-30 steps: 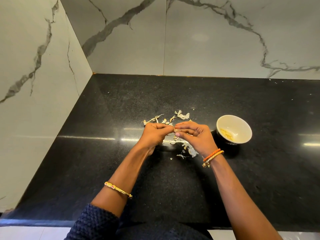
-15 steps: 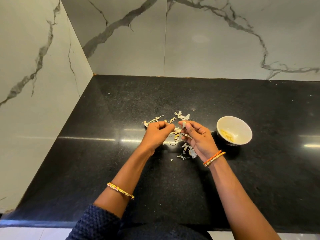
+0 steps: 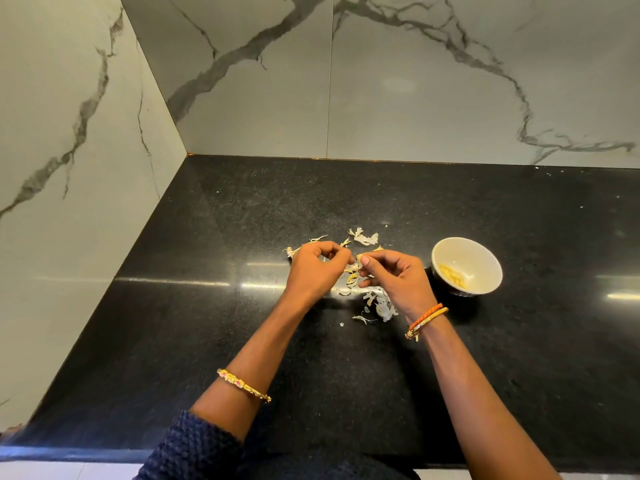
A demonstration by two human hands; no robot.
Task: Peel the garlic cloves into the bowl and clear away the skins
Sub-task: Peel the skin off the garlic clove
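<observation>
The work surface is a black polished stone counter (image 3: pixel 214 341) with fine pale speckling; it reflects bright horizontal streaks of light across its middle. The counter sits in a corner formed by two walls. The left wall (image 3: pixel 62 168) and the back wall (image 3: pixel 415 81) are clad in large pale marble-look tiles with dark grey veins. A vertical joint (image 3: pixel 329 77) divides the back wall tiles. A thin copper-coloured seam (image 3: pixel 346 159) runs along the junction of back wall and counter. The front edge of the counter (image 3: pixel 69 453) is rounded and glossy.
</observation>
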